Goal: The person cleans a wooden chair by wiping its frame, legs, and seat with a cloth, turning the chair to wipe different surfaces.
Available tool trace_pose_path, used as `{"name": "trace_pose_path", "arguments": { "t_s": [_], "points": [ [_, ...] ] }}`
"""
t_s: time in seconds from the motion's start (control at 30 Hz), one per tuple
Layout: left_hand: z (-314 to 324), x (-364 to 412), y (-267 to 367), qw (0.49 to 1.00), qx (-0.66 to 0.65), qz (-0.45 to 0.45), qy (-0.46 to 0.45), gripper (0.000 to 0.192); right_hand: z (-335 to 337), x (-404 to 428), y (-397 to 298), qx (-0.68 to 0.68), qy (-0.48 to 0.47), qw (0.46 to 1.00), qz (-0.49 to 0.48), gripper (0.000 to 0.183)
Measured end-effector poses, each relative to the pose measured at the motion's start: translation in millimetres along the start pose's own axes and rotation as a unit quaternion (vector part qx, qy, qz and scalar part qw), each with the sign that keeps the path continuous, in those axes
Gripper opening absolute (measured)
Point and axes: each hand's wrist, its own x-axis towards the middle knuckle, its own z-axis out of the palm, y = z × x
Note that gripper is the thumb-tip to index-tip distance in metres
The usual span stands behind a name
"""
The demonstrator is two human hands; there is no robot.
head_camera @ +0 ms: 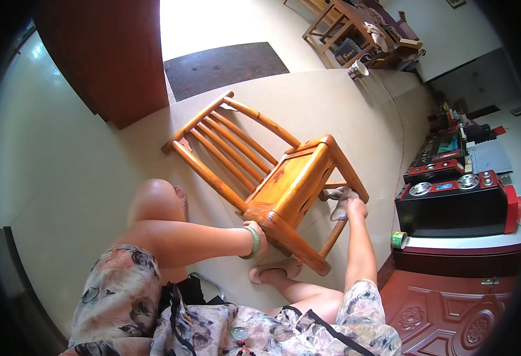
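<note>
A varnished wooden chair (293,178) is tipped over before me, its slatted back towards the upper left and its legs towards the lower right. My left hand (257,233), with a green bangle at the wrist, grips the chair near the corner of the seat; its fingers are partly hidden behind the wood. In my right hand (357,208) is a grey-brown cloth (341,200), held against the lower part of the chair by a leg and its rungs.
Black-and-red speakers (454,209) stand on a white-topped cabinet (465,243) at the right. A green tin (399,240) lies by its edge. A white cup-like container (357,70) and wooden furniture (349,26) are farther off. A dark red door (122,58) stands upper left.
</note>
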Motion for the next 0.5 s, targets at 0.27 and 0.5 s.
{"name": "trace_pose_path", "arguments": {
  "t_s": [0.27,0.5],
  "points": [
    [-9.3,8.8,1.9,0.999,0.029,0.015,0.007,0.032,17.7,-105.9,27.7,-0.045,-0.104,0.991,-0.078,0.047],
    [-3.2,3.4,5.9,0.999,0.031,0.022,0.016,0.032,16.5,-170.1,31.0,-0.037,-0.161,0.981,-0.098,0.046]
  ]
}}
